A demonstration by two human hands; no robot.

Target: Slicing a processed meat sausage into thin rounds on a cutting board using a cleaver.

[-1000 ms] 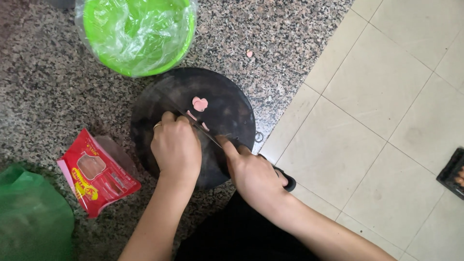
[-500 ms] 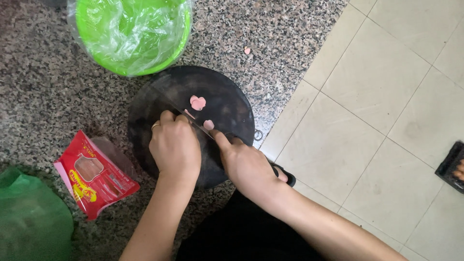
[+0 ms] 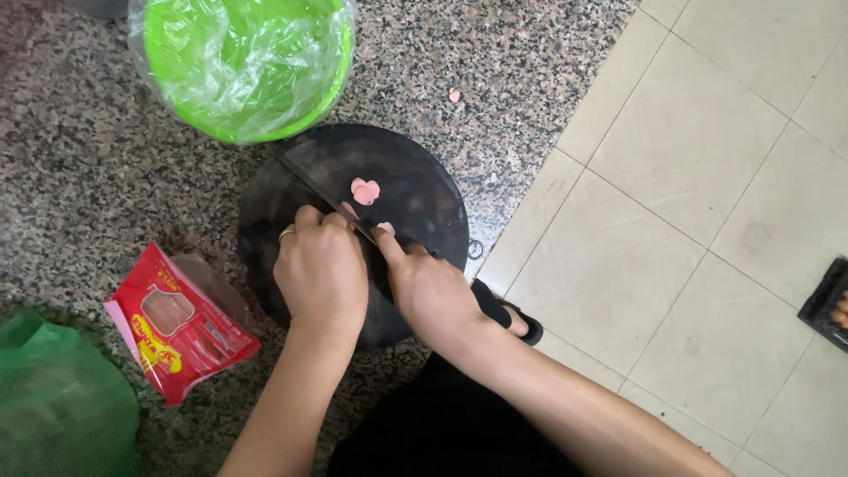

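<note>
Knife (image 3: 322, 181) handle is wrapped tight by the right hand (image 3: 433, 296), blade down on the round dark board (image 3: 424, 199); whatever's pinned under the curled left hand (image 3: 322, 269) can't be made out, pink slices (image 3: 364, 190) sit just beyond

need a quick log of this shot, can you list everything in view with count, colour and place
chopping board: one, round, dark, on the speckled stone floor
pink slices: two overlapping cut pieces, mid board; a third piece by the right fingertips
pink scrap: one, on the stone beyond the board
knife: one, dark broad blade, laid slantwise across the board
green basin: one, lined with clear plastic, top left
red packet: one, opened, left of the board
green bag: one, bottom left corner
cream tiles: right side
dark tray: one, right edge, contents unclear
black sandal: one, by the board
left hand: ring on one finger, pressed on the board
right hand: grips the knife
</note>
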